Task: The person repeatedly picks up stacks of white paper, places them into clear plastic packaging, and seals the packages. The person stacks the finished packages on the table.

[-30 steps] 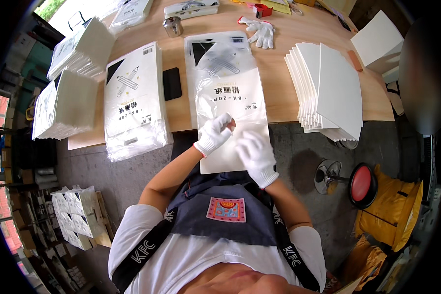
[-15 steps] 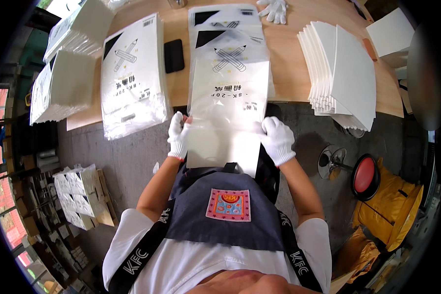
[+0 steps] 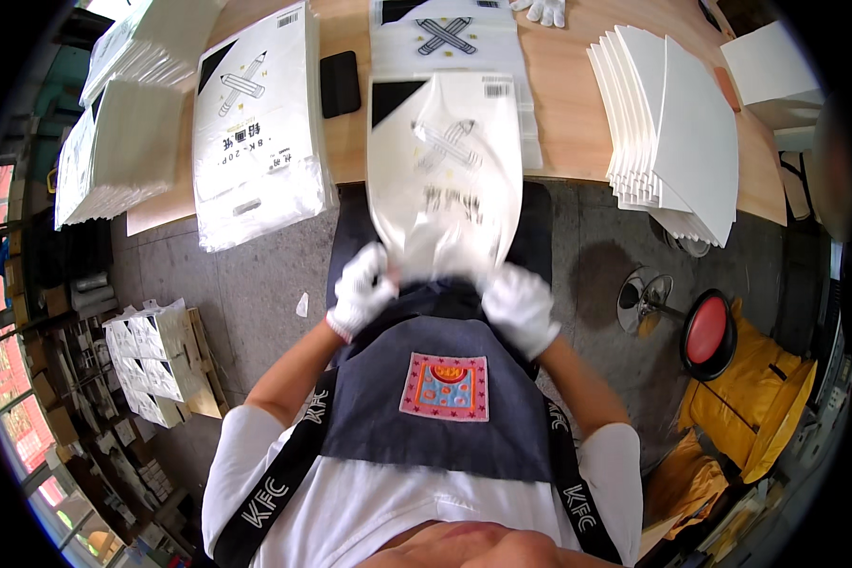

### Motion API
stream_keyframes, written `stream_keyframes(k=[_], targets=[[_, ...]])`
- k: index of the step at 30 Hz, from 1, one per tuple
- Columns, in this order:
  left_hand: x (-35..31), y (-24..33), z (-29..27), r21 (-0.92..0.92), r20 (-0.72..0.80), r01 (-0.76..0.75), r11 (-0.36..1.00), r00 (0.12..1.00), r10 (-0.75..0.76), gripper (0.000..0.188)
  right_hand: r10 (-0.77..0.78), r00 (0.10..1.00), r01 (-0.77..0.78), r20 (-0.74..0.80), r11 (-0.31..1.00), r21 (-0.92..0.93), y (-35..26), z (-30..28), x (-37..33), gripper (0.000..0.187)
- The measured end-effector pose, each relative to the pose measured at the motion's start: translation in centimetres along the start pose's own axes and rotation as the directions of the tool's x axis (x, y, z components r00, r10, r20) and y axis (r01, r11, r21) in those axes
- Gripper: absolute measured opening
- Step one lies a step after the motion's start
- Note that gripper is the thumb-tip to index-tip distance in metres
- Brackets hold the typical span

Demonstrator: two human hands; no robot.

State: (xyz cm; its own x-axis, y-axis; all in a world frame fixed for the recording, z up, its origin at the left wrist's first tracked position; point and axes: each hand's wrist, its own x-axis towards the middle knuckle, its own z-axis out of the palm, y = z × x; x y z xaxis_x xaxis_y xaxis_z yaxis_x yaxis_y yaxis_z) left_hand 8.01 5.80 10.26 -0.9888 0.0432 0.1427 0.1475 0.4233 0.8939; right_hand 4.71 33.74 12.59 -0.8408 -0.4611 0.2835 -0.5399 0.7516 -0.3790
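Observation:
Between my hands is a clear printed plastic bag (image 3: 445, 161) with white paper sheets inside, its far end over the table edge and its near end close to my apron. My left hand (image 3: 363, 287), in a white knit glove, is closed on the near left corner of the bag. On the near right corner my right hand (image 3: 519, 308), gloved the same way and blurred, is closed as well. Several flat printed bags (image 3: 450, 36) lie on the table beyond. The plastic between my hands looks gathered and crumpled.
Left on the wooden table (image 3: 350, 156) are a pile of filled bags (image 3: 256, 123), more packed stacks (image 3: 123, 142) and a black phone-like object (image 3: 340, 83). At right stand fanned white sheets (image 3: 682, 133). A white glove (image 3: 542, 11) lies at the back; a red-topped stool (image 3: 705, 331) is right.
Both hands have come closer to my body and nearer each other, drawing the bag toward me. The paper that stuck out of its near end is now inside, and the bag's near end is bunched.

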Motion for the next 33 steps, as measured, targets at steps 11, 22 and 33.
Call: stream_keyframes(k=[11, 22, 33], targets=[[-2.9, -7.6, -1.0, 0.143, -0.187, 0.262, 0.954, 0.954, -0.234, 0.017, 0.581, 0.8, -0.6, 0.15, 0.76, 0.251, 6.0, 2.4, -1.7, 0.022], [12.2, 2.7, 13.0, 0.579, 0.359, -0.209, 0.788, 0.933, -0.016, 0.023, 0.443, 0.831, -0.555, 0.336, 0.7, 0.45, 12.6, 5.8, 9.0, 0.045], [10.0, 7.7, 8.6, 0.054, 0.59, -0.621, 0.782, 0.651, 0.477, 0.007, 0.613, 0.764, -0.611, 0.201, 0.586, 0.532, 13.1, 8.6, 8.0, 0.043]])
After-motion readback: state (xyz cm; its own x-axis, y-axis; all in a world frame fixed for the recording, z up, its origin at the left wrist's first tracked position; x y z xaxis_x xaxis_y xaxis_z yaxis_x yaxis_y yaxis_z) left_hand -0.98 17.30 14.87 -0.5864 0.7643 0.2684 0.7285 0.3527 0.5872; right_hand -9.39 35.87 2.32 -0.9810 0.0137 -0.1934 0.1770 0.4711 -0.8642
